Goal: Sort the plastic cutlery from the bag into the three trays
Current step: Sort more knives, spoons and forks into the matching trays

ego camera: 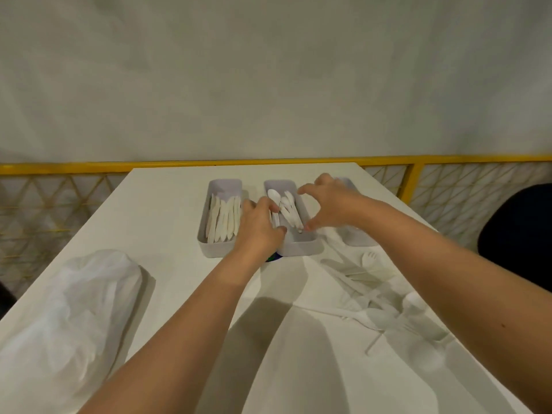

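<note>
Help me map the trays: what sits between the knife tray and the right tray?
The spoon tray stands between the knife tray and right tray, seen in the head view.

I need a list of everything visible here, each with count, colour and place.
table: one, white, under everything
trays: three, pale grey, in a row at the far middle; right one mostly hidden
knives: several, white, in the left tray
spoons: several, white, in the middle tray
loose cutlery: one pile, white, table's near right
bag: one, white, table's near left
small dark item: one, dark, by the middle tray's near end
railing: one, yellow, behind the table
dark shape: one, black, right edge, unclear what
left hand: one, at the middle tray, fingers at the spoons
right hand: one, over the middle tray, thumb and fingers spread
</note>
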A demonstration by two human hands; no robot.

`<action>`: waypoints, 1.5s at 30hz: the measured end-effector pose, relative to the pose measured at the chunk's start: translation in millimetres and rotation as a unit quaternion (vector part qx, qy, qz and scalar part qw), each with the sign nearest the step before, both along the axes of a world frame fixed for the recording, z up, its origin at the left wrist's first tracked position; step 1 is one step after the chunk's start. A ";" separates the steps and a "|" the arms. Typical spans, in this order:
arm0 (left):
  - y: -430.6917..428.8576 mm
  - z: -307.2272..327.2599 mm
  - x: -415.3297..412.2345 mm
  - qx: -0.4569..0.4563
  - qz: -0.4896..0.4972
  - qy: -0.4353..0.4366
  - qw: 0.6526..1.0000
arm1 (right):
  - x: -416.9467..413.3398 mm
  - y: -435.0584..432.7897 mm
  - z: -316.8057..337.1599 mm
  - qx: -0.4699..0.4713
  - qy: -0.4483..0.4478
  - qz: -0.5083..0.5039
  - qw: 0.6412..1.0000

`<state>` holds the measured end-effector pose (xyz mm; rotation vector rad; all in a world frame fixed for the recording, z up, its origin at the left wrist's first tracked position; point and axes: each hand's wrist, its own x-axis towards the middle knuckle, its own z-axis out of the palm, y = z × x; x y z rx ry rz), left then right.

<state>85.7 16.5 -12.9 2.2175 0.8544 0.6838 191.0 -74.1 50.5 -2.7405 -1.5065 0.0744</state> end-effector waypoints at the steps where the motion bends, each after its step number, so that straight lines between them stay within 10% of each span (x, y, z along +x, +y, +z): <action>1: -7.8 -3.0 3.3 0.006 -0.017 0.011 1.000 | 4.2 -9.4 -0.1 -0.005 0.006 -0.007 1.000; 19: -105.3 -36.2 49.2 0.058 -0.269 0.108 0.955 | 57.1 -130.8 -40.3 -0.079 0.155 -0.046 0.984; 45: -75.7 -36.9 28.0 -0.068 -0.161 0.056 0.983 | 62.6 -135.1 -43.0 0.015 0.079 -0.031 0.996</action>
